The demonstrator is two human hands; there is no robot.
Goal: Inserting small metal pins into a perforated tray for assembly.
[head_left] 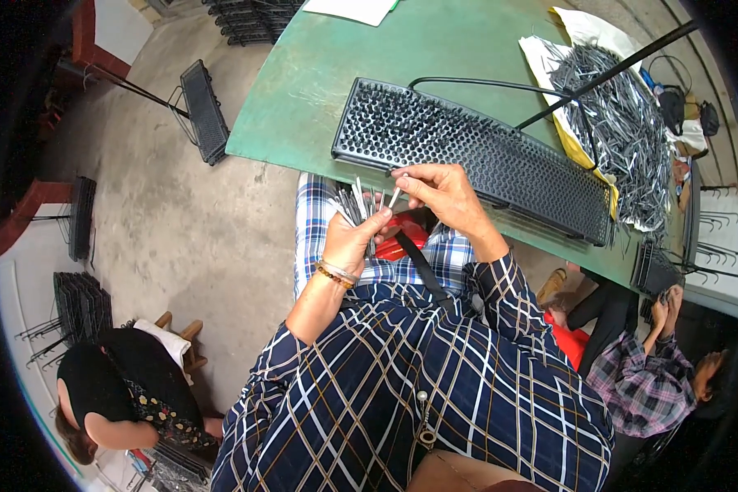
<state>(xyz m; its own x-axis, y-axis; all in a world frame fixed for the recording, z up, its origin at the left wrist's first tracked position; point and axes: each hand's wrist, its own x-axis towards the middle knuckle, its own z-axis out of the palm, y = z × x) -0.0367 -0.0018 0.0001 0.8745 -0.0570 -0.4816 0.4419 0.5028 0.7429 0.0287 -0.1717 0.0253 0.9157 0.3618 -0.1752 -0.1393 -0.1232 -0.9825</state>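
My left hand (354, 242), a beaded bracelet at its wrist, is closed around a fanned bundle of thin grey, white and black strips (351, 202). My right hand (451, 201) is just right of it, thumb and forefinger pinching the upper end of one pale strip (397, 195). That strip's lower end meets my left thumb and fingers. Beyond both hands, a long black board (476, 148) lies slantwise on the green table (303, 107). Dark tufts stand densely on its left part, while small round openings cover the right part. A black metal frame rises from it.
A large heap of dark and silvery strips (615, 131) sits on white and yellow sacking at the right. Similar framed boards (203, 111) stand on the floor at left. One person (131, 394) sits at lower left; another (644, 381) works at the right.
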